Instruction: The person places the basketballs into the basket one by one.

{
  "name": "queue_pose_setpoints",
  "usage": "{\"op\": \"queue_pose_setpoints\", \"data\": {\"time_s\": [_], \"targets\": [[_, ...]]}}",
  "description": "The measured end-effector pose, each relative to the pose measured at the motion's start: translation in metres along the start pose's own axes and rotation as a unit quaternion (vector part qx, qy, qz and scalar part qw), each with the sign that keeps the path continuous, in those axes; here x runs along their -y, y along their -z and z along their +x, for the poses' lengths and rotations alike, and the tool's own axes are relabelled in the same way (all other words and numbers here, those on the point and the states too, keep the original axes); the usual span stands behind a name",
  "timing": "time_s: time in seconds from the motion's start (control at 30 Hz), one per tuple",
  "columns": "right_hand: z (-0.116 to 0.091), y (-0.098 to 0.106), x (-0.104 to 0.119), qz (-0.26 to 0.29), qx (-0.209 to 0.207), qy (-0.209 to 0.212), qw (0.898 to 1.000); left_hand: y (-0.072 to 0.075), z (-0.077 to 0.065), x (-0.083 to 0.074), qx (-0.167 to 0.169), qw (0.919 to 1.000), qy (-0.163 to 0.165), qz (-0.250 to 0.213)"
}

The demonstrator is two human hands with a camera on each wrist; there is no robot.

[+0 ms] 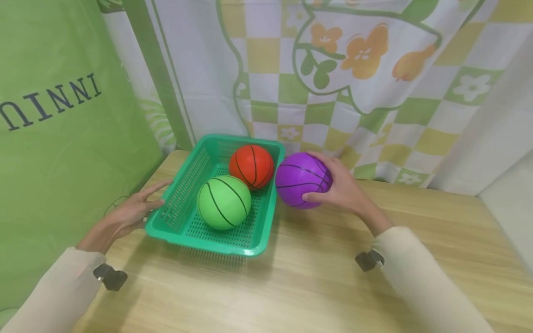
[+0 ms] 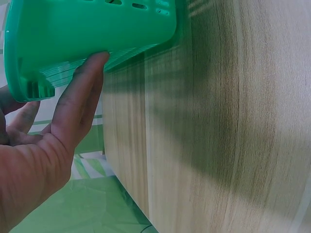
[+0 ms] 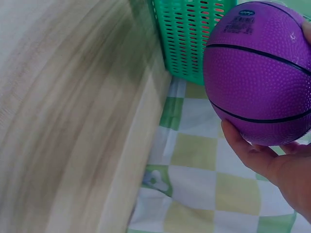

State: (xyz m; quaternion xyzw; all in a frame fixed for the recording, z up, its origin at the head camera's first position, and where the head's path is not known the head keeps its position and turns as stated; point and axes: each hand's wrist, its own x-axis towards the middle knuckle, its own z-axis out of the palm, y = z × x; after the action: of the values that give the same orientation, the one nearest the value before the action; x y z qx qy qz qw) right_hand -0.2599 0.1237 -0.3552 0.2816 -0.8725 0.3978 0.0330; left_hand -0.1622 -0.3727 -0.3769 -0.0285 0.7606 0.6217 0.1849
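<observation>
A purple basketball point(image 1: 300, 178) with black lines is in my right hand point(image 1: 339, 187), thumb on its near side and fingers over its far side. In the right wrist view the ball point(image 3: 257, 77) is held up beside the basket's perforated wall. The green plastic basket point(image 1: 266, 231) holds a green basketball point(image 1: 224, 202) in front and a red basketball point(image 1: 251, 166) behind it. At the basket's left side is my left hand point(image 1: 131, 210), fingers extended along the rim. From the left wrist, one straight digit of that hand point(image 2: 73, 109) lies against the basket's outer wall.
The basket stands on a light wooden table point(image 1: 333, 286). Behind it hangs a checked, flowered curtain point(image 1: 287, 88). Green fabric with lettering point(image 1: 62, 152) hangs at the left, and a white wall point(image 1: 508, 157) rises at the right.
</observation>
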Motion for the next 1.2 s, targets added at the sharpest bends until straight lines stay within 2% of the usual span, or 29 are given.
{"op": "queue_pose_setpoints", "data": {"time_s": [0.2, 0.4, 0.67, 0.8, 0.97, 1.1, 1.2], "targets": [[0.01, 0.006, 0.01, -0.006, 0.007, 0.017, 1.0, -0.001, 0.0, -0.001, 0.0, 1.0, 0.0, 0.0], [0.021, 0.005, 0.038, -0.018, 0.025, 0.036, 0.999, 0.0, 0.0, -0.001, 0.001, 1.0, 0.002, -0.004], [0.037, -0.022, 0.064, 0.023, 0.07, 0.075, 0.994, 0.001, 0.001, 0.0, 0.003, 1.0, 0.0, -0.007], [0.044, -0.037, 0.065, 0.035, 0.078, 0.085, 0.993, 0.001, 0.001, 0.001, 0.008, 0.9999, -0.002, -0.006], [0.048, -0.055, 0.064, 0.081, 0.073, 0.086, 0.99, 0.001, 0.001, 0.002, 0.011, 0.9999, 0.0, -0.009], [0.05, -0.065, 0.065, 0.127, 0.092, 0.091, 0.983, 0.002, 0.001, 0.002, 0.006, 0.9999, 0.001, -0.01], [0.051, -0.069, 0.065, 0.133, 0.105, 0.09, 0.981, 0.003, 0.001, 0.003, 0.002, 1.0, 0.002, -0.008]]}}
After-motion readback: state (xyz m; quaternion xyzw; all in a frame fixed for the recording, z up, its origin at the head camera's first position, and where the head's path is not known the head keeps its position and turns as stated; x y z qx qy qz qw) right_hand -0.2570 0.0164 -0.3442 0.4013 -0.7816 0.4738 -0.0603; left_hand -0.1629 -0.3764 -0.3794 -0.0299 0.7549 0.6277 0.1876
